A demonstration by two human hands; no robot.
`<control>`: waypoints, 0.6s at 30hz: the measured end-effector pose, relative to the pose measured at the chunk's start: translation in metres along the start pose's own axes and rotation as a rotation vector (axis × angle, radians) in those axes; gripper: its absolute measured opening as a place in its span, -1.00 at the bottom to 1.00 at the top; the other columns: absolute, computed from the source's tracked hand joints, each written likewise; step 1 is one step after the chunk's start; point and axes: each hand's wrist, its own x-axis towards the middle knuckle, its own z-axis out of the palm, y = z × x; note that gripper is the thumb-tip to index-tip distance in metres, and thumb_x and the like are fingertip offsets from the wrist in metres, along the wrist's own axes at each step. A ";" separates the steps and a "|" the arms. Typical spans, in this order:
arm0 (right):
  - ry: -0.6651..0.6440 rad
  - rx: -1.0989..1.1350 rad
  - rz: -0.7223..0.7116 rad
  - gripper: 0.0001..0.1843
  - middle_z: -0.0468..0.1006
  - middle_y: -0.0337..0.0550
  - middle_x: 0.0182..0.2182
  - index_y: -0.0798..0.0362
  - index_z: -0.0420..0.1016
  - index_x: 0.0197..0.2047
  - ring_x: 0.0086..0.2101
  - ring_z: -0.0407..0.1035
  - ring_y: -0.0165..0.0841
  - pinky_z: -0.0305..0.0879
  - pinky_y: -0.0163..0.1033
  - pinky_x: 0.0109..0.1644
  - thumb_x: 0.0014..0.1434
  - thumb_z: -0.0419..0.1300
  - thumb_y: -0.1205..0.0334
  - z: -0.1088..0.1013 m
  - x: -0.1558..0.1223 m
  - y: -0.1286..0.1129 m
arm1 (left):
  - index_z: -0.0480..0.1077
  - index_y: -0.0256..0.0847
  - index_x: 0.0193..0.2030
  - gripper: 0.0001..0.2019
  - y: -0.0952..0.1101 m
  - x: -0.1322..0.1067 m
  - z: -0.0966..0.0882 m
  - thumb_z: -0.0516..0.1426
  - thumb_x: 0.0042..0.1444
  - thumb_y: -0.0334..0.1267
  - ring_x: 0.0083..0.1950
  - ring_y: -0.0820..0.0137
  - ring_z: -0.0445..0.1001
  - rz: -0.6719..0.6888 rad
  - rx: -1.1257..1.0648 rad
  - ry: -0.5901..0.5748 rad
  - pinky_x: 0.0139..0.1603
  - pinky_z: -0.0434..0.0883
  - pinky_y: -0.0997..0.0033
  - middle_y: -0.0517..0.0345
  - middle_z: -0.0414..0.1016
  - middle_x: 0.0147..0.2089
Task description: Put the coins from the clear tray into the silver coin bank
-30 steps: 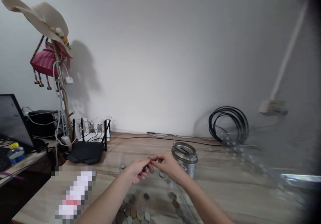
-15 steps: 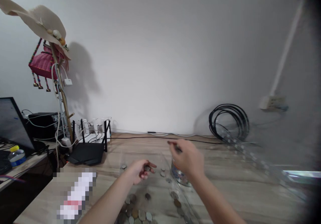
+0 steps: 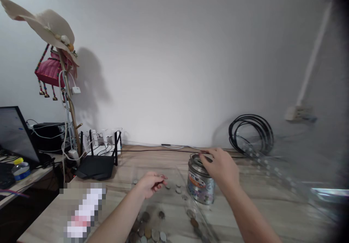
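My left hand [image 3: 151, 185] is closed with its fingertips pinched, and a thin edge of a coin [image 3: 161, 176] shows between them. It hovers above a clear plastic tray, inside which several loose coins [image 3: 155, 234] lie. To the right stands an upright silver tin can [image 3: 200, 190] with a printed label and a lid. Over its top is my right hand [image 3: 222, 166], thumb and index finger apart at the lid, with no coin visible between them. The palm side is hidden.
A black router [image 3: 94, 166] and white plugs sit at the back left, beside a pole holding a hat [image 3: 53, 28] and pink bag [image 3: 50, 70]. A coiled black cable [image 3: 251, 132] leans on the wall. A laptop [image 3: 17, 136] and bottle [image 3: 20, 170] are far left.
My right hand has moved right, from in front of the tin's top to beside the lid, uncovering the tin. The coin at its fingers no longer shows. My left fingers have closed more.
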 end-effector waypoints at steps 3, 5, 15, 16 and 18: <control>0.061 0.177 -0.114 -0.73 0.45 -0.15 -0.38 0.04 0.41 -0.32 -0.34 0.27 -0.37 0.15 -0.29 -0.26 0.04 -0.05 0.14 0.000 -0.015 -0.032 | 0.33 -0.38 -0.44 -0.79 0.001 -0.002 0.001 0.16 -0.20 -0.26 -0.72 0.73 0.02 0.028 0.041 -0.010 -0.69 -0.24 0.60 0.23 0.32 -0.61; -0.134 0.313 -0.222 -0.73 0.46 -0.17 -0.38 0.04 0.41 -0.30 -0.40 0.28 -0.41 0.16 -0.32 -0.28 0.04 -0.05 0.15 0.007 -0.028 -0.052 | 0.33 -0.37 -0.46 -0.73 0.002 -0.003 0.001 0.16 -0.20 -0.15 -0.74 0.74 -0.03 0.044 0.072 -0.013 -0.69 -0.27 0.58 0.27 0.28 -0.65; -0.633 0.438 -0.186 -0.77 0.51 -0.19 -0.49 0.02 0.48 -0.40 -0.45 0.31 -0.38 0.15 -0.33 -0.38 -0.02 0.01 0.19 0.040 -0.055 -0.077 | 0.22 -0.28 -0.43 -0.72 -0.002 0.002 0.000 -0.11 0.06 -0.09 -0.78 0.71 -0.09 -0.076 -0.109 -0.135 -0.72 -0.29 0.61 0.33 0.18 -0.69; -0.591 0.379 -0.189 -0.78 0.51 -0.20 -0.48 0.00 0.48 -0.43 -0.43 0.32 -0.38 0.14 -0.33 -0.37 -0.02 0.01 0.19 0.036 -0.052 -0.075 | 0.23 -0.30 -0.41 -0.72 -0.001 0.001 0.001 -0.13 0.07 -0.12 -0.77 0.70 -0.04 -0.089 -0.124 -0.143 -0.73 -0.26 0.62 0.30 0.19 -0.68; -0.418 0.254 -0.173 -0.77 0.51 -0.20 -0.43 -0.02 0.47 -0.43 -0.36 0.32 -0.36 0.13 -0.32 -0.34 0.00 -0.01 0.17 0.023 -0.043 -0.068 | 0.27 -0.34 -0.33 -0.76 0.001 0.000 0.002 -0.14 0.07 -0.24 -0.75 0.67 0.07 -0.099 -0.147 -0.137 -0.74 -0.17 0.64 0.27 0.22 -0.67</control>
